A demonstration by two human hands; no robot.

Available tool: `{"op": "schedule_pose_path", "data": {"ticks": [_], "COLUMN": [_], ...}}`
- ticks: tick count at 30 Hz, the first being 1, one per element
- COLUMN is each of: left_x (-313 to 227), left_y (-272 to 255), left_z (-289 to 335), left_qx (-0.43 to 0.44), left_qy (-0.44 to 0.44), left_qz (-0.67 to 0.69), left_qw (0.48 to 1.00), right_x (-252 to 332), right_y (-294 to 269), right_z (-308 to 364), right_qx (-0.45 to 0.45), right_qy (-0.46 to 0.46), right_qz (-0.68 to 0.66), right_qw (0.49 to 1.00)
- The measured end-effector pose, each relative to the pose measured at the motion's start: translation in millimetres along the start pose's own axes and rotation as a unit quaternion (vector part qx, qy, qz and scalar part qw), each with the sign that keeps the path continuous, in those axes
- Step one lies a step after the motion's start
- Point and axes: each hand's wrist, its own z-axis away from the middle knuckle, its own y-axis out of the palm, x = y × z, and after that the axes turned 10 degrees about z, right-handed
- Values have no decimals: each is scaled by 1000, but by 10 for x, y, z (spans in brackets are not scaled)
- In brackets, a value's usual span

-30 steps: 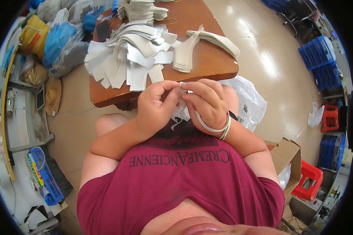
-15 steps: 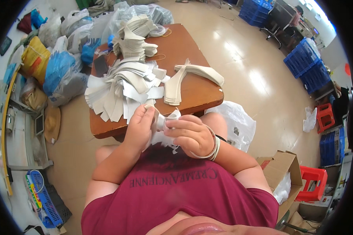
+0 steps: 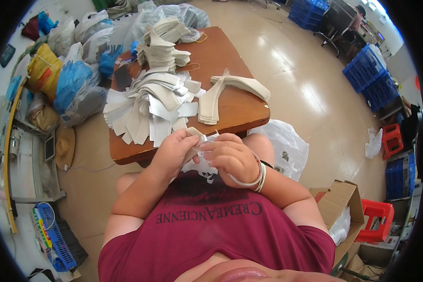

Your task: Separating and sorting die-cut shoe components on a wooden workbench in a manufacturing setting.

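In front of the table's near edge, my left hand [image 3: 174, 151] pinches a cream-coloured cut piece [image 3: 196, 135] of flat, stiff-looking material between thumb and fingers. Close on its right is my right hand [image 3: 234, 162], fingers curled, with a thin white strip [image 3: 212, 137] at the fingertips; its far end is hidden. Stretchy pale bands circle the right wrist. Torn white scraps [image 3: 203, 170] lie on my lap below the hands. On the brown table [image 3: 230, 54], a fanned heap of cream and white pieces [image 3: 145, 105] spreads on the left. A neat curved stack [image 3: 212, 104] sits on the right.
Another pile of cut pieces [image 3: 162, 49] stands farther back on the table, beside a dark phone-like object [image 3: 122, 77]. Filled plastic bags [image 3: 77, 91] crowd the left. A white plastic bag [image 3: 286, 148] and an open carton [image 3: 336, 202] are at my right, near a red stool [image 3: 377, 221].
The cream piece has tilted up and right in my left hand. My right fingers have curled in, and the wide white curl between the hands now shows only as a thin strip.
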Motion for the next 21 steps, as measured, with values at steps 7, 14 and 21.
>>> {"op": "schedule_pose_path", "data": {"ticks": [7, 14, 21], "left_x": [-105, -618, -961], "left_y": [-197, -753, -636], "left_z": [-209, -115, 192], "left_qx": [-81, -182, -182], "left_qy": [125, 277, 286], "left_qz": [173, 273, 27], "left_qw": [974, 903, 940], "right_x": [-80, -378, -641], "right_y": [-40, -624, -1723], "right_z": [26, 607, 1875], "right_qx": [36, 165, 357], "right_qy": [-55, 121, 513], "right_qz": [-105, -18, 350], "right_qw": [992, 979, 698]}}
